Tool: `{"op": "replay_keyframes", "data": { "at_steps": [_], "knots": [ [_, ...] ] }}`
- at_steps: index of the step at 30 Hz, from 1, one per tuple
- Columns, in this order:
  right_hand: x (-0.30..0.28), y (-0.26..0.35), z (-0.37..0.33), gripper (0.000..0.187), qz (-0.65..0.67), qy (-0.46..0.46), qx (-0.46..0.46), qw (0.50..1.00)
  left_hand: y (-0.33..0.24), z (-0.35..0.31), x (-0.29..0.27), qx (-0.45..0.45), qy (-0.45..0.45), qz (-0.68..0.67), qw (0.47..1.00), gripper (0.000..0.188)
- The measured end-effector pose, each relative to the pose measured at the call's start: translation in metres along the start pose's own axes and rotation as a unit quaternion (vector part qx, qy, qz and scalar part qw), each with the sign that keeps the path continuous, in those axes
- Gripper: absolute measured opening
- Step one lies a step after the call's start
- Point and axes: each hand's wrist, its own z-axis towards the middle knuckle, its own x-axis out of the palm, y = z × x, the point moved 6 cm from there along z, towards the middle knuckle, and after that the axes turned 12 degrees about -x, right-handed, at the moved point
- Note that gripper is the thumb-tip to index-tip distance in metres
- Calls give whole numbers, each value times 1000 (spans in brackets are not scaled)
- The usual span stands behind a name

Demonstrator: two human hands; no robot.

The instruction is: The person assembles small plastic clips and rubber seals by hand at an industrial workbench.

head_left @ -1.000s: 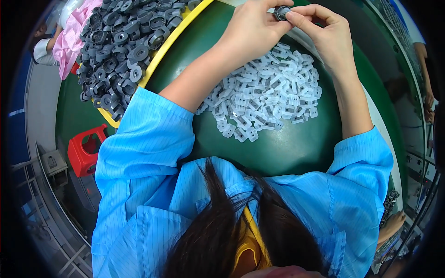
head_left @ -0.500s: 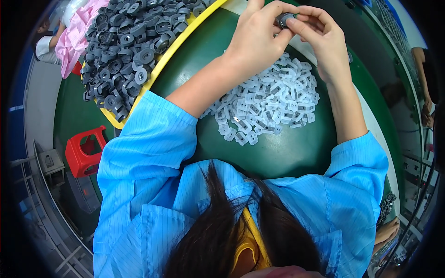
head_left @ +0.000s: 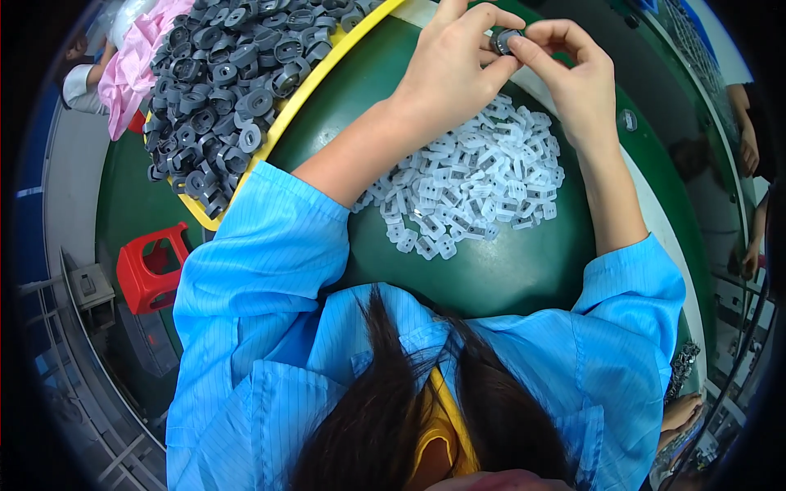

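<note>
Between my two hands, at the top of the view, is a small dark grey round plastic part (head_left: 505, 41). My left hand (head_left: 458, 65) pinches it from the left with thumb and forefinger. From the other side my right hand (head_left: 569, 69) presses its thumb on the part, with the forefinger curled above. Below the hands, a heap of small translucent white plastic pieces (head_left: 475, 184) lies on the green tabletop (head_left: 508, 270). Many similar dark grey parts (head_left: 229, 90) fill a yellow-rimmed tray (head_left: 286, 123) beyond my left forearm.
A red plastic stool (head_left: 151, 268) stands on the floor at left. Pink cloth (head_left: 135, 69) lies by the tray's far side, near another person's arm. A single small clear piece (head_left: 628, 119) rests right of my right wrist. Other people's hands (head_left: 750, 151) show at the right edge.
My right hand has shifted slightly, its thumb still on the grey part and its other fingers more curled. A small clear piece right of my wrist now shows fully. Hands at the right edge moved.
</note>
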Motion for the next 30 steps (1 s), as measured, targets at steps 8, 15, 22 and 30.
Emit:
{"op": "replay_keyframes", "data": {
  "at_steps": [8, 15, 22, 30],
  "knots": [
    [-8, 8, 3, 17, -132, 10, -89, 987, 6, 2, 1, -116, 26, -76, 990, 29],
    [2, 2, 1, 13, 130, 66, 137, 980, 2, 5, 3, -64, 70, -5, 996, 34],
    [-7, 0, 1, 21, 52, 199, 112, 972, 7, 6, 4, -49, 141, -11, 989, 33],
    [-3, 12, 3, 13, -103, 164, -29, 981, -12, 4, 1, 42, 106, 68, 991, 30]
  ]
}}
